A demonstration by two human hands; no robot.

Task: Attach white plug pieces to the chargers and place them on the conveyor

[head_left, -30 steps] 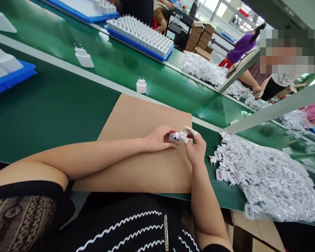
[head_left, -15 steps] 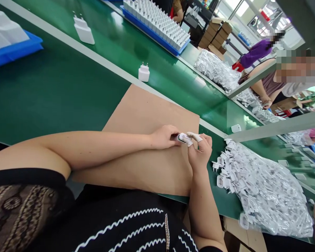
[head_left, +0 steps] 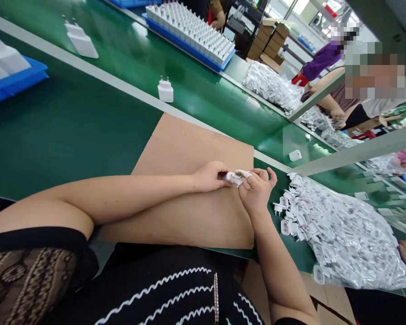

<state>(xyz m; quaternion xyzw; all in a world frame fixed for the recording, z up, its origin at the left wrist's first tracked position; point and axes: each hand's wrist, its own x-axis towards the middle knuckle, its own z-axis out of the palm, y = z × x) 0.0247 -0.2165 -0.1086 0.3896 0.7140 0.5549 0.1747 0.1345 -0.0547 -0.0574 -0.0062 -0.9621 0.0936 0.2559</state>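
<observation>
A small white charger piece (head_left: 232,178) is held between my two hands, over a brown cardboard sheet. My left hand (head_left: 208,177) grips its left end, fingers curled round it, so part of it is hidden. White coverings wrap the thumb and forefinger of my right hand (head_left: 257,189), which pinch the piece's right end. The other right fingers stick out, bent loosely. Inner details of the piece are too small to make out. Beneath both forearms lies the cardboard sheet (head_left: 196,221).
To the right, a clear plastic bag (head_left: 355,239) spills white plug parts. White plug chargers (head_left: 165,90) stand on the green belt (head_left: 125,67) beyond a pale rail. A blue tray (head_left: 186,43) of upright chargers stands across it; another blue tray (head_left: 16,81) is at left. Co-workers sit opposite.
The standing chargers on the belt have shifted left. My right fingers have moved over the piece and its outer fingers have spread out more. My left hand keeps its grip.
</observation>
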